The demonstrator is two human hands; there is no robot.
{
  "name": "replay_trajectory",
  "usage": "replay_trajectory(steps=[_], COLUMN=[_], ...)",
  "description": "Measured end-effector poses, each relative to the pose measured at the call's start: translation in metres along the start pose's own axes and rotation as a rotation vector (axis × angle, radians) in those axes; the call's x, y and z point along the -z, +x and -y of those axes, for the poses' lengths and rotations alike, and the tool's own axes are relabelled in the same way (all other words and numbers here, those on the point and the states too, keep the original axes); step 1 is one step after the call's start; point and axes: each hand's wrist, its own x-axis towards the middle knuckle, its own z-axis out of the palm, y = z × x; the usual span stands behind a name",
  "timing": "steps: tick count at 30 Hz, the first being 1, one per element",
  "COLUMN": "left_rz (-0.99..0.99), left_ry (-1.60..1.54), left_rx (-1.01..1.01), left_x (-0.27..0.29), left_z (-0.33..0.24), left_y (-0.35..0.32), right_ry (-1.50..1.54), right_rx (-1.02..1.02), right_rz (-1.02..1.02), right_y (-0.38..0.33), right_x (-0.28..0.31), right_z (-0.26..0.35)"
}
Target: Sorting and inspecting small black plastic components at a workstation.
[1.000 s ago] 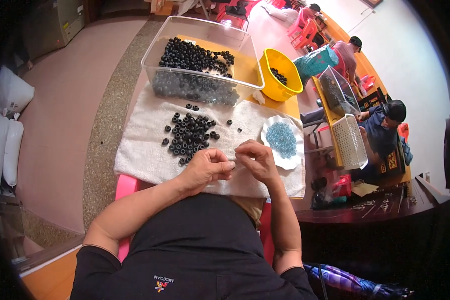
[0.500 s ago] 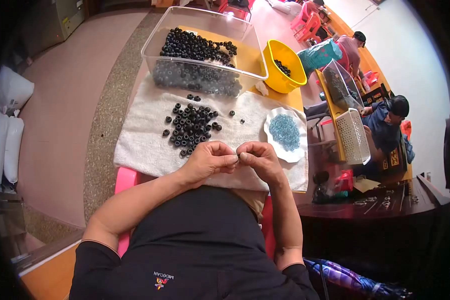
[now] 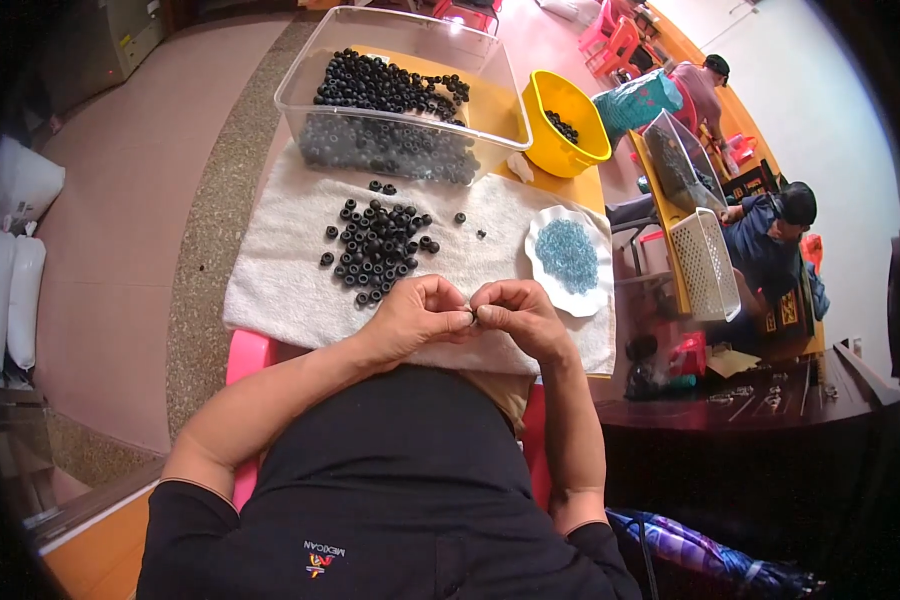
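Observation:
My left hand (image 3: 420,315) and my right hand (image 3: 515,315) meet fingertip to fingertip over the near edge of a white towel (image 3: 290,270). Between the fingertips sits a small dark part (image 3: 470,317), pinched from both sides; its shape is too small to tell. Just beyond my left hand lies a pile of black rings (image 3: 380,245) on the towel. A white scalloped dish (image 3: 542,262) holding small blue rings (image 3: 568,255) stands beyond my right hand.
A clear plastic bin (image 3: 305,92) with many black rings stands at the far side of the towel. A yellow bucket (image 3: 570,150) is to its right. Other people sit at tables further right, beside a white basket (image 3: 705,265).
My hands have drawn back from the towel toward my body and closed together, fingertips now touching around the small part. The view has shifted slightly downward.

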Motion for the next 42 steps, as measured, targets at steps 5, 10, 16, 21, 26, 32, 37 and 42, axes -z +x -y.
replay_trajectory(steps=[5,10,16,21,26,32,37,42], left_rz=[-0.026,-0.030,-0.080,-0.072,-0.089,-0.084,-0.096,-0.076], left_ry=[0.037,0.049,0.054,0.022,-0.010,-0.048,-0.072,-0.053], left_rx=[0.000,0.003,-0.010,-0.021,0.007,-0.024,-0.011,-0.018], left_x=[-0.001,0.002,0.001,0.004,0.002,0.000,0.001,0.004], left_z=[0.001,0.002,0.002,0.005,0.003,0.003,0.003,0.005], left_y=[0.000,0.000,0.000,0.001,0.000,0.000,-0.001,-0.001], right_ry=[0.013,-0.009,-0.175,-0.359,-0.642,-0.944,-1.052,-1.032], right_rx=[-0.017,-0.030,0.099,0.269,0.475,0.704,0.812,0.844], right_rz=[0.054,0.047,-0.178,-0.395,-0.466,-0.493,-0.551,-0.549], right_y=[-0.001,-0.001,-0.004,-0.009,-0.014,-0.015,-0.007,-0.006], right_x=[-0.001,-0.003,-0.011,-0.025,-0.037,-0.045,-0.050,-0.054], right_z=[0.005,0.004,-0.006,-0.019,-0.020,-0.017,-0.024,-0.026])
